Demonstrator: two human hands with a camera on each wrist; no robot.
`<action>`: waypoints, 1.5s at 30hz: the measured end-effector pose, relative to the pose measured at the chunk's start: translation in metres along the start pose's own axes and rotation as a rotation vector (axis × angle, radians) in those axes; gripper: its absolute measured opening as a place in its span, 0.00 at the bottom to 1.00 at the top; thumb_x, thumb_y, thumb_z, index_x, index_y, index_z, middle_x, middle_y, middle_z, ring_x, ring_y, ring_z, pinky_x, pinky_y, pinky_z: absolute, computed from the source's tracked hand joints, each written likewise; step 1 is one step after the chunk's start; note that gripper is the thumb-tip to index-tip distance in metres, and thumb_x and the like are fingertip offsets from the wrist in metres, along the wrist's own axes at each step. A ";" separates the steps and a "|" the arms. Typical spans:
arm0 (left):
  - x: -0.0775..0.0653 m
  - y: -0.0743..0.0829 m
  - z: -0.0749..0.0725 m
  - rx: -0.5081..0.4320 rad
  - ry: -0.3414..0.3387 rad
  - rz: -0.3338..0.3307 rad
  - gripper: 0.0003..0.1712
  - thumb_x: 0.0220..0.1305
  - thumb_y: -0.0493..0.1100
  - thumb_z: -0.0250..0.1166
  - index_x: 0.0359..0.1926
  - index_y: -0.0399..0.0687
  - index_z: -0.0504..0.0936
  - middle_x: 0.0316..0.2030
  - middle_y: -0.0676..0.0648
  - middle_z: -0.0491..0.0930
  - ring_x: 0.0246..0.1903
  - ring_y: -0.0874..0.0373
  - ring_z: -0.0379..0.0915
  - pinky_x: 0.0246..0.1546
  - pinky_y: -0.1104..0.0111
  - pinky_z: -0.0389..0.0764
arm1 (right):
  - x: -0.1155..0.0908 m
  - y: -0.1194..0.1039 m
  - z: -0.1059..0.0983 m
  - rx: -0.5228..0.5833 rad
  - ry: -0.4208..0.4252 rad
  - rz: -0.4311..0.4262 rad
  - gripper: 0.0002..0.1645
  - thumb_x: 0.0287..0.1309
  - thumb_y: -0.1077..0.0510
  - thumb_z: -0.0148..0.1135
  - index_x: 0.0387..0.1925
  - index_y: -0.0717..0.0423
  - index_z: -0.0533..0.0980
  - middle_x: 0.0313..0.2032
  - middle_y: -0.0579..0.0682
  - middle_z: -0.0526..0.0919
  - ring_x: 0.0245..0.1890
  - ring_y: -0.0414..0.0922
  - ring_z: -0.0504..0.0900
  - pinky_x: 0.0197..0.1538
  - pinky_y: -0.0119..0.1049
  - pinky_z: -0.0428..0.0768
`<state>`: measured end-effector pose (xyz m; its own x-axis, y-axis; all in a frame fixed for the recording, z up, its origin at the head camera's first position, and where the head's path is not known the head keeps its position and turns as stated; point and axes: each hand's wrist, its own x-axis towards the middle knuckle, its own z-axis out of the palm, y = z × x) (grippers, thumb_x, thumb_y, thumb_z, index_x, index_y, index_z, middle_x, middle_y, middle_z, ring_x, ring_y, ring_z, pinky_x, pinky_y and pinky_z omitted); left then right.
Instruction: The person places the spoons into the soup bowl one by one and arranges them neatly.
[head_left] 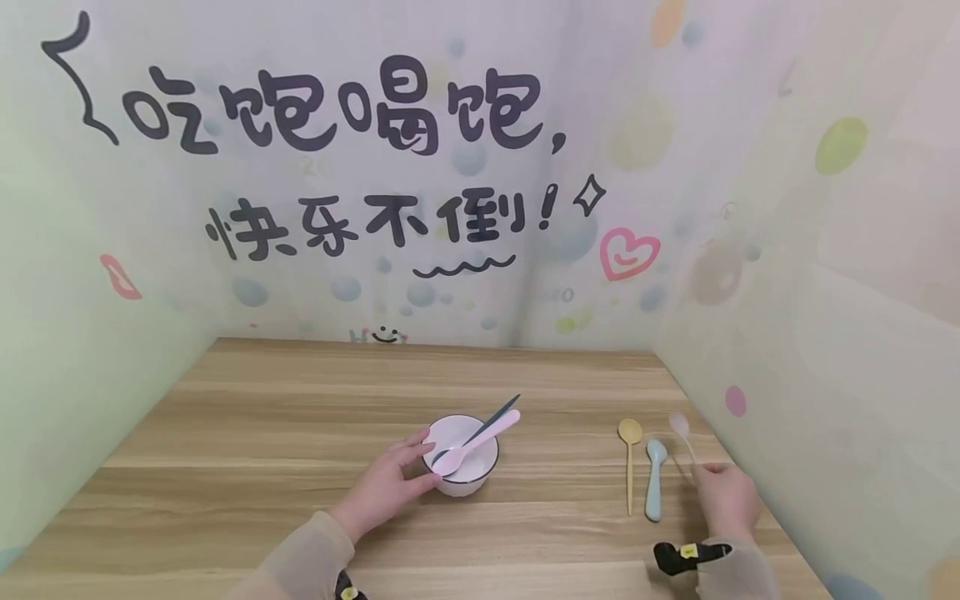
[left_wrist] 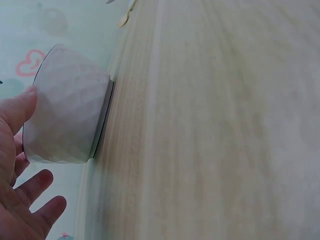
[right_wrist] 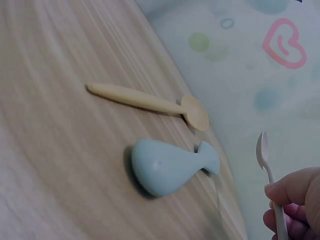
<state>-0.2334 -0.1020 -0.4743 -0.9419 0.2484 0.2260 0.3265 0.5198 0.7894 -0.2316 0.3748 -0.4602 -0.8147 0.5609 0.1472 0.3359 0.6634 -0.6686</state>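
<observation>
A white bowl (head_left: 463,486) with a dark rim and a faceted outer wall stands on the table near its middle. My left hand (head_left: 386,490) holds its left side, the thumb at the near rim and fingers at the far rim. Inside lean a pale pink spoon (head_left: 491,430) and a dark blue-green utensil (head_left: 504,407), handles up to the right; the utensil's lower end is partly hidden by the spoon. Near the table's right edge, my right hand (head_left: 729,498) pinches the handle of a whitish spoon (right_wrist: 262,150), its head pointing up and away.
Left of my right hand, a yellow spoon (head_left: 630,467) and a light blue spoon (head_left: 654,483) lie side by side on the wooden table (head_left: 247,450). Walls enclose the table; the back wall (head_left: 315,292) bears dark lettering, and the right wall (head_left: 825,400) runs close beside my right hand.
</observation>
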 end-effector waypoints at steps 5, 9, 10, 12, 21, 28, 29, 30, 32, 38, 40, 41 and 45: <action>0.000 0.001 0.000 0.000 0.003 -0.001 0.31 0.56 0.48 0.72 0.58 0.38 0.78 0.67 0.46 0.66 0.68 0.43 0.57 0.66 0.49 0.60 | 0.001 -0.007 0.000 0.004 -0.021 -0.008 0.21 0.59 0.54 0.57 0.41 0.72 0.79 0.41 0.69 0.81 0.39 0.60 0.78 0.35 0.47 0.71; -0.001 0.000 -0.001 0.005 -0.004 -0.011 0.31 0.56 0.48 0.72 0.58 0.39 0.78 0.68 0.47 0.66 0.68 0.44 0.56 0.67 0.49 0.59 | 0.000 -0.011 0.001 0.016 -0.042 -0.003 0.22 0.59 0.54 0.57 0.42 0.71 0.78 0.42 0.69 0.80 0.39 0.59 0.77 0.34 0.45 0.72; 0.000 0.000 -0.001 0.008 -0.004 -0.011 0.31 0.56 0.49 0.72 0.58 0.39 0.78 0.68 0.47 0.66 0.68 0.44 0.56 0.66 0.49 0.59 | 0.000 -0.013 0.001 0.026 -0.049 -0.003 0.21 0.59 0.54 0.57 0.42 0.71 0.78 0.41 0.69 0.81 0.38 0.59 0.77 0.33 0.44 0.72; 0.000 0.000 -0.001 0.010 -0.007 -0.013 0.31 0.56 0.49 0.72 0.58 0.39 0.78 0.68 0.47 0.65 0.68 0.44 0.56 0.66 0.49 0.59 | -0.001 -0.017 0.002 0.032 -0.056 -0.012 0.21 0.59 0.54 0.58 0.42 0.71 0.78 0.39 0.68 0.81 0.37 0.57 0.77 0.32 0.42 0.71; 0.000 -0.001 -0.001 0.016 -0.011 -0.018 0.32 0.57 0.50 0.71 0.59 0.40 0.77 0.68 0.48 0.65 0.68 0.44 0.56 0.66 0.49 0.59 | -0.007 -0.042 0.006 0.040 -0.129 -0.110 0.21 0.60 0.53 0.59 0.42 0.70 0.79 0.40 0.65 0.82 0.39 0.57 0.78 0.36 0.44 0.74; 0.001 -0.001 -0.001 0.015 -0.018 -0.025 0.33 0.57 0.52 0.71 0.59 0.41 0.77 0.68 0.49 0.64 0.69 0.44 0.55 0.66 0.48 0.59 | -0.011 -0.061 0.015 0.048 -0.148 -0.137 0.20 0.58 0.50 0.62 0.41 0.65 0.82 0.37 0.59 0.85 0.39 0.54 0.79 0.36 0.41 0.72; 0.001 -0.001 -0.001 0.014 -0.019 -0.026 0.33 0.57 0.52 0.71 0.59 0.41 0.77 0.68 0.49 0.64 0.69 0.44 0.55 0.66 0.48 0.59 | -0.011 -0.064 0.017 0.056 -0.153 -0.130 0.20 0.59 0.50 0.62 0.41 0.64 0.82 0.38 0.59 0.84 0.39 0.54 0.78 0.36 0.41 0.72; 0.001 -0.002 -0.001 0.014 -0.019 -0.026 0.33 0.57 0.52 0.71 0.59 0.41 0.77 0.68 0.49 0.64 0.69 0.44 0.55 0.66 0.48 0.59 | -0.012 -0.066 0.018 0.064 -0.159 -0.124 0.20 0.58 0.50 0.63 0.40 0.64 0.82 0.38 0.58 0.84 0.39 0.53 0.78 0.35 0.41 0.72; 0.001 -0.002 0.000 0.015 -0.018 -0.027 0.32 0.57 0.52 0.71 0.60 0.41 0.77 0.68 0.49 0.64 0.69 0.44 0.55 0.66 0.48 0.59 | -0.012 -0.071 0.021 0.072 -0.168 -0.124 0.20 0.58 0.49 0.63 0.40 0.63 0.82 0.38 0.58 0.84 0.39 0.53 0.77 0.35 0.40 0.71; 0.001 -0.002 -0.001 0.015 -0.018 -0.029 0.32 0.57 0.52 0.71 0.59 0.41 0.77 0.68 0.49 0.64 0.69 0.44 0.55 0.66 0.48 0.59 | -0.019 -0.088 0.023 0.098 -0.222 -0.160 0.19 0.58 0.49 0.64 0.40 0.62 0.81 0.39 0.57 0.84 0.38 0.52 0.76 0.35 0.38 0.71; 0.001 -0.002 -0.001 0.013 -0.017 -0.030 0.32 0.57 0.51 0.71 0.59 0.41 0.77 0.68 0.49 0.64 0.69 0.44 0.55 0.66 0.49 0.59 | -0.022 -0.093 0.023 0.105 -0.235 -0.168 0.18 0.59 0.51 0.63 0.41 0.62 0.81 0.38 0.56 0.84 0.37 0.50 0.75 0.34 0.37 0.70; 0.001 -0.002 -0.001 0.013 -0.018 -0.031 0.32 0.57 0.51 0.71 0.59 0.41 0.77 0.68 0.49 0.64 0.69 0.44 0.55 0.66 0.49 0.59 | -0.023 -0.095 0.023 0.106 -0.241 -0.173 0.17 0.59 0.51 0.63 0.41 0.61 0.81 0.38 0.56 0.83 0.36 0.50 0.75 0.34 0.37 0.70; 0.000 -0.001 -0.001 0.013 -0.017 -0.033 0.32 0.57 0.51 0.71 0.59 0.41 0.77 0.68 0.49 0.64 0.69 0.45 0.55 0.66 0.49 0.59 | -0.026 -0.104 0.024 0.108 -0.258 -0.199 0.17 0.59 0.51 0.63 0.41 0.61 0.81 0.36 0.54 0.83 0.34 0.48 0.74 0.32 0.37 0.70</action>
<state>-0.2342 -0.1030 -0.4746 -0.9507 0.2451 0.1902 0.2966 0.5385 0.7887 -0.2565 0.2793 -0.4124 -0.9567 0.2726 0.1024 0.1177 0.6835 -0.7204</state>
